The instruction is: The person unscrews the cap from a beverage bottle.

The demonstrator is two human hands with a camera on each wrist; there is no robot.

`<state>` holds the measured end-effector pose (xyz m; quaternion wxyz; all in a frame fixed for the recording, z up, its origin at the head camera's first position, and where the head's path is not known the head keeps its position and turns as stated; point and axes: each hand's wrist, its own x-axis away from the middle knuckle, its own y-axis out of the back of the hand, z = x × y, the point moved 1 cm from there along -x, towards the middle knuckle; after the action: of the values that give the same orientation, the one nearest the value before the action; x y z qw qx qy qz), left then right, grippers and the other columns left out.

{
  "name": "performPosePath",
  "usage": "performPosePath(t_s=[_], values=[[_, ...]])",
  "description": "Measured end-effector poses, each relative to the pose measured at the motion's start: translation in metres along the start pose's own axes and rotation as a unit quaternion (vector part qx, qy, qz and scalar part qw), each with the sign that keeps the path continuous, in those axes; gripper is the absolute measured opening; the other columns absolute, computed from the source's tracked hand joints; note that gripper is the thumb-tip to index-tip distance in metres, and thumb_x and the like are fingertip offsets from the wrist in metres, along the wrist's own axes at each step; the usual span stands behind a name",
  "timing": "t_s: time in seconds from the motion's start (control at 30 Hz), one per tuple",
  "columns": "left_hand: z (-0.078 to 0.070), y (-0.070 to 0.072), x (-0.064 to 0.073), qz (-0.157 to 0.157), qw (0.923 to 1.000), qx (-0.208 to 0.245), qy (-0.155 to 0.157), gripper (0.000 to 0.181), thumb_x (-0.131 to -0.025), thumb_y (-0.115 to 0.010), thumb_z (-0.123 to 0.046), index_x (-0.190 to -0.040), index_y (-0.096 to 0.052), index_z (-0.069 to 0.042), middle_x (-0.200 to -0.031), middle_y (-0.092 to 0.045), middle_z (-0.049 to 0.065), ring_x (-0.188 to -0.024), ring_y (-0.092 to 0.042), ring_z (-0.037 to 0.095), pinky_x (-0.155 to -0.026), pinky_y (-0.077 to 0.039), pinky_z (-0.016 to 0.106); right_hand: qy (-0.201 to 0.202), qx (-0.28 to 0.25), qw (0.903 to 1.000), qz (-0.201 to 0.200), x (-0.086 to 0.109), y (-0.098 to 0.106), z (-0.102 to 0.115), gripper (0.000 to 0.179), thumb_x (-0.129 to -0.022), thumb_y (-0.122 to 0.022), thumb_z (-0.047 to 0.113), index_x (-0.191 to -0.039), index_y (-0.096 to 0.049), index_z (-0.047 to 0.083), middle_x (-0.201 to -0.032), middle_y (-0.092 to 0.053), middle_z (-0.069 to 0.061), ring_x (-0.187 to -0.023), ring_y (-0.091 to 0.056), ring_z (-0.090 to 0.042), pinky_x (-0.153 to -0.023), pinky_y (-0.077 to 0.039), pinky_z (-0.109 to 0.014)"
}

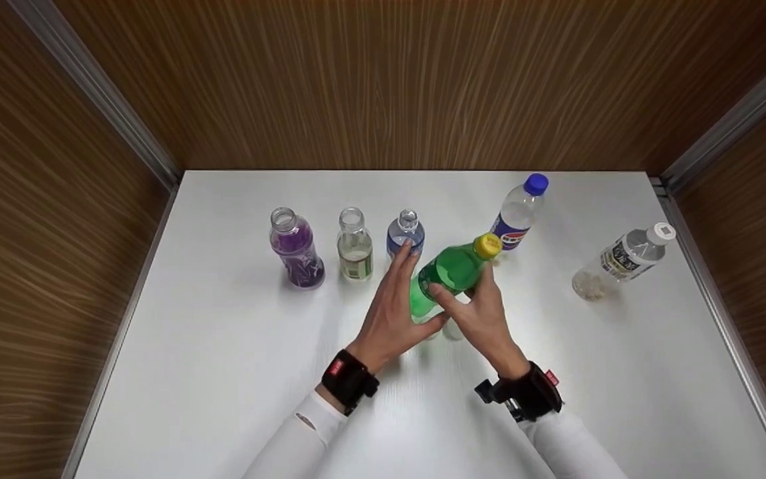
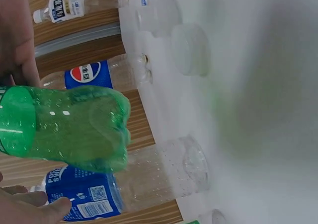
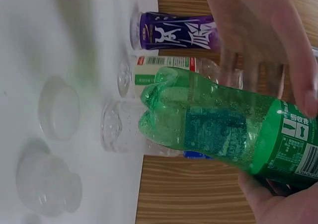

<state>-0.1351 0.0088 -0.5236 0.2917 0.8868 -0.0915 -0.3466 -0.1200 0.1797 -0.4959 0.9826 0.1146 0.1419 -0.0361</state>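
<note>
A green plastic bottle (image 1: 456, 269) with a yellow cap (image 1: 488, 245) is held tilted over the table, its cap toward the upper right. My right hand (image 1: 486, 322) grips it round the dark green label, thumb across the near side. Beside the bottle's lower end, my left hand (image 1: 393, 319) has its fingers extended and spread from the thumb. In the right wrist view the left hand (image 3: 253, 40) stands next to the bottle's body, its fingers partly behind it. The base of the green bottle (image 2: 99, 129) hangs above the tabletop in the left wrist view.
Uncapped purple (image 1: 300, 253), clear (image 1: 355, 246) and blue-labelled (image 1: 405, 233) bottles stand left of centre. Behind the hands is a blue-capped Pepsi bottle (image 1: 519, 213); a white-capped bottle (image 1: 622, 263) stands right. Whitish translucent round pieces (image 2: 191, 50) lie on the table. Wood-grain panels (image 1: 383, 86) enclose it.
</note>
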Motion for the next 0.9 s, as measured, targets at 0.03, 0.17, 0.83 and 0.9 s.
performPosePath(t_s=[0.03,0.17,0.83,0.9], values=[[-0.001,0.0,-0.001,-0.006,1.0,0.001,-0.002,0.102,-0.083,-0.086,-0.04,-0.156,-0.028,0.0,-0.167,-0.024,0.02,-0.151,-0.033,0.03,-0.122,-0.03,0.043,0.0,0.002,1.0,0.0,0.001,-0.001,0.0,0.066,-0.087,-0.082,0.005,-0.141,-0.044,-0.003,-0.124,-0.067,-0.014,-0.109,-0.068,-0.023,-0.093,-0.055,-0.027],[-0.003,0.0,-0.001,-0.017,0.9998,-0.001,-0.011,0.103,-0.08,-0.089,-0.034,-0.156,-0.028,0.002,-0.166,-0.026,0.021,-0.152,-0.032,0.03,-0.123,-0.029,0.041,0.003,0.009,0.9999,0.008,0.005,-0.006,0.001,0.066,-0.087,-0.082,0.007,-0.14,-0.044,-0.002,-0.126,-0.066,-0.013,-0.11,-0.068,-0.023,-0.093,-0.055,-0.028],[-0.009,-0.004,-0.003,-0.038,0.999,0.019,-0.016,0.094,-0.079,-0.091,-0.025,-0.151,-0.035,-0.002,-0.147,-0.054,0.016,-0.135,-0.054,0.027,-0.111,-0.045,0.04,-0.015,-0.019,0.9982,0.056,0.022,-0.022,-0.004,0.076,-0.09,-0.081,0.016,-0.149,-0.035,-0.002,-0.139,-0.057,-0.017,-0.125,-0.059,-0.028,-0.105,-0.048,-0.03],[-0.008,-0.004,-0.003,-0.041,0.9988,0.019,-0.017,0.092,-0.08,-0.091,-0.024,-0.15,-0.037,-0.001,-0.142,-0.058,0.016,-0.13,-0.059,0.027,-0.108,-0.049,0.041,-0.007,-0.027,0.9975,0.066,0.023,-0.021,-0.006,0.08,-0.091,-0.081,0.027,-0.149,-0.035,-0.002,-0.137,-0.058,-0.017,-0.119,-0.059,-0.032,-0.098,-0.05,-0.028]])
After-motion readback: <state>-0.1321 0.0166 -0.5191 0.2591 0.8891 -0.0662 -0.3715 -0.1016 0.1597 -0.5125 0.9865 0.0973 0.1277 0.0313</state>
